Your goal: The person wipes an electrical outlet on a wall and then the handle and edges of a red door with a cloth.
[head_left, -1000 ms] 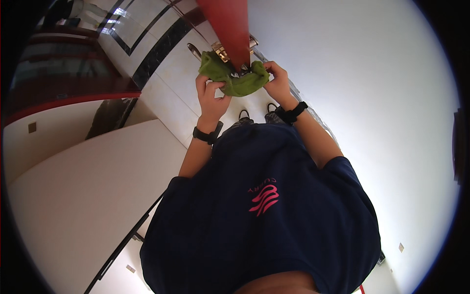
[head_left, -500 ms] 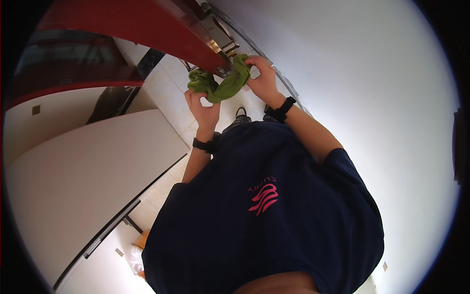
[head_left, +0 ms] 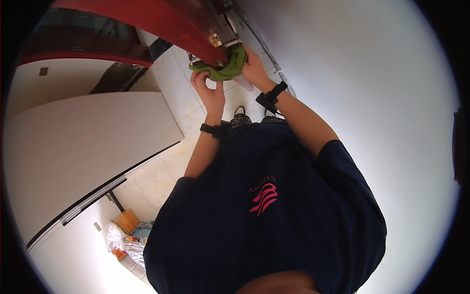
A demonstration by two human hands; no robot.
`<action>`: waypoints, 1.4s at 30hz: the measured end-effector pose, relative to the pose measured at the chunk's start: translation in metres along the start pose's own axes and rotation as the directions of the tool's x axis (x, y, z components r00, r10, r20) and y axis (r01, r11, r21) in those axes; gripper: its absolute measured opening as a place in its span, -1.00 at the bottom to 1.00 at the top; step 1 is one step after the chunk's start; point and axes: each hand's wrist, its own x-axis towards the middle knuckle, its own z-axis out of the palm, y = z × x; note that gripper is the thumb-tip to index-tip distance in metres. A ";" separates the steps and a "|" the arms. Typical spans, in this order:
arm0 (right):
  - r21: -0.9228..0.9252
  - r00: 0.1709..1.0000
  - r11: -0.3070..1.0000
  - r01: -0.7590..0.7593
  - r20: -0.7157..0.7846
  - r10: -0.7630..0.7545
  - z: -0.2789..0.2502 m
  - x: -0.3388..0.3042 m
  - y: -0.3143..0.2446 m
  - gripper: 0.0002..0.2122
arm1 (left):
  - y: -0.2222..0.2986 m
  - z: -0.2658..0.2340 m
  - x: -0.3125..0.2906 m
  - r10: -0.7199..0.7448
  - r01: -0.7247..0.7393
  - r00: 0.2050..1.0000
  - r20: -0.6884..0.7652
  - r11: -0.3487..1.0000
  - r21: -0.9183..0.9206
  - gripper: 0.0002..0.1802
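A green cloth (head_left: 226,73) is wrapped round the narrow edge of a red door (head_left: 166,27), close to its metal handle (head_left: 232,43). My left hand (head_left: 209,93) holds the cloth from the left face of the door, with thumb and fingers curled. On the right face, my right hand (head_left: 255,69) grips the other end, its fingertips partly hidden behind the fabric. The middle of the cloth lies against the door's edge. Each wrist wears a black strap.
A white wall (head_left: 362,122) rises close on my right. To the left stands a broad pale panel (head_left: 93,142) with a dark edge. Light floor tiles (head_left: 181,98) lie below, around my shoes (head_left: 240,110). Farther back are a wooden piece (head_left: 127,221) and white bags (head_left: 115,236).
Both hands have moved forward, pulling the cloth from a loose, hanging loop into a snug wrap against the door's edge. My view has shifted a little, and more of the left background shows.
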 end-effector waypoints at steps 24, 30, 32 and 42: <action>-0.099 0.915 0.957 0.274 -0.279 -0.291 0.003 -0.004 -0.013 -0.77 | 0.023 -0.019 0.007 0.168 -0.192 0.977 -0.134 0.962 -0.196 -0.74; -0.166 0.948 0.982 0.090 -0.289 -0.136 0.003 -0.010 -0.009 -0.79 | 0.011 -0.023 0.022 0.279 -0.273 0.959 -0.043 0.956 0.111 -0.60; -0.165 0.953 0.986 -0.004 -0.300 -0.047 0.005 -0.016 -0.012 -0.82 | -0.003 -0.023 0.018 0.106 -0.109 0.994 -0.030 0.984 -0.140 -0.56; -0.045 0.951 0.999 -0.020 -0.308 0.005 0.014 -0.017 -0.017 -0.84 | -0.025 -0.036 0.027 -0.018 0.056 0.968 0.249 0.988 -0.147 -0.31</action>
